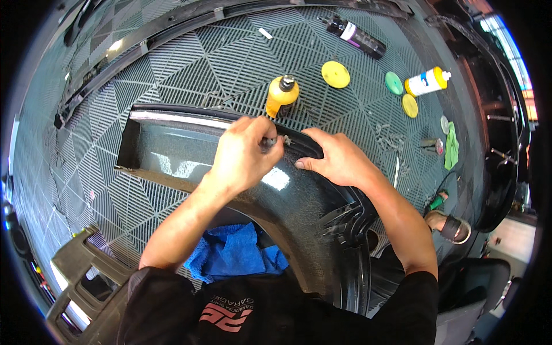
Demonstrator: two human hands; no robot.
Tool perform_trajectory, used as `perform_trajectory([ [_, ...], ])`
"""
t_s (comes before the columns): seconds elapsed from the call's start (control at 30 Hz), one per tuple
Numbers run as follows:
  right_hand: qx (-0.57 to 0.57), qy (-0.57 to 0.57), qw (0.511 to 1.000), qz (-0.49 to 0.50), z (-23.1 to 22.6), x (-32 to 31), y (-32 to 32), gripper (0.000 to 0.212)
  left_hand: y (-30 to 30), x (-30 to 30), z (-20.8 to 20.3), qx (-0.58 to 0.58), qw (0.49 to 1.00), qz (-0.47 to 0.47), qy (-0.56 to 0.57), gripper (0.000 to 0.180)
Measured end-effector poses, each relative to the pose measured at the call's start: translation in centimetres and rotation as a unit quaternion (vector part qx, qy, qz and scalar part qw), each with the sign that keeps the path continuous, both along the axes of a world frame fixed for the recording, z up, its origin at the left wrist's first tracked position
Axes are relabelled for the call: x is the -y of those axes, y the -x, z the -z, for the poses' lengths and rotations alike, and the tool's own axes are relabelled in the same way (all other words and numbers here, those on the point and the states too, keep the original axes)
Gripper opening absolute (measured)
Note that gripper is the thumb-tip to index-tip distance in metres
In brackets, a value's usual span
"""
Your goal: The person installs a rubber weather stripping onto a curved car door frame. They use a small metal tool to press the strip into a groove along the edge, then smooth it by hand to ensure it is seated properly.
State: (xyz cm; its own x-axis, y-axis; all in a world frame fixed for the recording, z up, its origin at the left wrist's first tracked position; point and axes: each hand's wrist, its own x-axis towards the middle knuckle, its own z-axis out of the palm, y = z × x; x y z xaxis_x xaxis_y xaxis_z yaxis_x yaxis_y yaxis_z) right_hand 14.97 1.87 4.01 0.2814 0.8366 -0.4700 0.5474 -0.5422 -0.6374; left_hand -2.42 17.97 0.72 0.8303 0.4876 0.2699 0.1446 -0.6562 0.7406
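Observation:
A dark car fender lies across in front of me, curving round an arch toward my body. My left hand is closed in a pinch near its far edge, on a small pale clip-like piece mostly hidden by the fingers. Beside it, my right hand grips the same edge, with the thumb on the near face and the fingers over the rim. Just beyond the edge stands a yellow bottle with a dark cap. A blue cloth lies bunched within the arch.
On the grey slatted floor tiles are a black bottle, a yellow round pad, a green pad, a white-and-yellow bottle and scattered clear pieces. A green cloth and a sandalled foot are right; a brown plastic panel, lower left.

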Motion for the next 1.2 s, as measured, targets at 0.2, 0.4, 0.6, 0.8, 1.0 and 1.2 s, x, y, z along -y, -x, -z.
perform_trajectory([
  [0.2,0.028,0.003,0.999,0.026,-1.2,3.7,1.0,0.060,-0.4,3.3,-1.4,-0.013,0.997,0.068,-0.023,0.014],
  [0.4,0.094,0.011,0.995,0.014,-2.4,6.9,1.9,0.059,-0.2,6.9,-2.1,-0.034,0.996,0.079,-0.018,0.024],
  [0.6,0.031,0.002,0.999,0.013,-2.3,8.9,1.5,0.061,-0.6,8.2,-2.0,-0.053,0.993,0.098,-0.029,0.029],
  [0.8,-0.199,0.019,0.979,-0.046,0.1,6.1,-3.4,0.051,-0.7,6.4,-1.5,-0.056,0.985,0.131,0.097,0.025],
  [1.0,-0.268,-0.042,0.959,-0.080,2.3,2.6,-3.6,0.048,-0.7,3.7,-2.0,-0.130,0.962,0.139,0.195,0.027],
  [1.2,-0.348,-0.028,0.936,-0.036,3.8,2.3,-3.6,0.047,-1.1,1.8,-0.5,-0.137,0.918,0.154,0.339,0.020],
])
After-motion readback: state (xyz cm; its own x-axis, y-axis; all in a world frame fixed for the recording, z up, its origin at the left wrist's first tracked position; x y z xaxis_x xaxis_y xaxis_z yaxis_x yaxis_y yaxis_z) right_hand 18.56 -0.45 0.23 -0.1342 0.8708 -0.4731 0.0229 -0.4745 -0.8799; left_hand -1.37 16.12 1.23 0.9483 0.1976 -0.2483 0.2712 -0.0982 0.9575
